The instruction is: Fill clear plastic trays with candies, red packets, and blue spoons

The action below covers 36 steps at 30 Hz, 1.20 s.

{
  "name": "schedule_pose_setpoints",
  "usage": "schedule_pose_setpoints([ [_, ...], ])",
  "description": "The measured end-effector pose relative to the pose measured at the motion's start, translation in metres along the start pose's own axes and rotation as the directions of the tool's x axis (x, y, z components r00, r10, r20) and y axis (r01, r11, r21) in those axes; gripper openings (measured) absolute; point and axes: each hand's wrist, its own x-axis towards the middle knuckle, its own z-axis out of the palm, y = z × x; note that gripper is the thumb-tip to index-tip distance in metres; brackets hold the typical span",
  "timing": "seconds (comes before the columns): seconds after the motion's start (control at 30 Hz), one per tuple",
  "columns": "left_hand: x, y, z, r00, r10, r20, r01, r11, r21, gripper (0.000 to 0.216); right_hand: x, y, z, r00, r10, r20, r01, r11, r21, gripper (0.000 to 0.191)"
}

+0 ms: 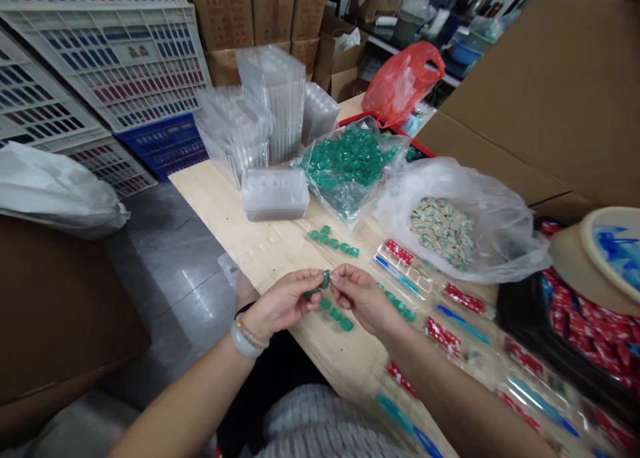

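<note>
Above the wooden surface (345, 355), the left hand (286, 301) and the right hand (361, 297) met, both pinching one small green piece (326, 279) between thumb and fingertips. Just below the hands, loose green pieces (335, 314) lay in a short row; another green row (334, 243) lay just beyond them. Right of the right hand were red packets (443, 336) and blue sticks (463, 325). Farther beyond the hands sat stacked clear trays (275, 195) and a clear bag (347, 207) of green pieces.
</note>
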Motion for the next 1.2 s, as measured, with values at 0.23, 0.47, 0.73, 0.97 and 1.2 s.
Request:
schedule_pose_setpoints([
  [0.23,-0.01,0.01,-0.021,0.995,-0.057,-0.087,0.051,0.996,-0.07,0.021,0.021,0.002,0.015,0.927,-0.357,0.119,0.331,0.624,-0.708,0.013],
  [0.47,-0.011,0.035,-0.049,0.938,0.188,-0.291,-0.185,0.982,0.037,0.023,0.076,-0.013,0.036,0.85,-0.37,0.375,0.524,0.514,-0.68,0.02],
  [0.73,-0.011,0.061,-0.081,0.789,0.453,-0.415,-0.265,0.86,0.436,0.02,0.121,-0.032,0.058,0.867,-0.285,0.41,0.498,0.445,-0.744,0.016],
  [0.97,-0.01,0.054,-0.107,0.625,0.665,-0.409,-0.183,0.634,0.751,0.021,0.148,-0.025,0.06,0.793,-0.084,0.604,0.595,-0.111,-0.796,0.013],
  [1.2,-0.01,0.05,-0.114,0.71,0.66,-0.246,-0.267,0.576,0.773,0.025,0.151,-0.01,0.049,0.82,-0.143,0.555,0.559,-0.01,-0.829,0.027],
])
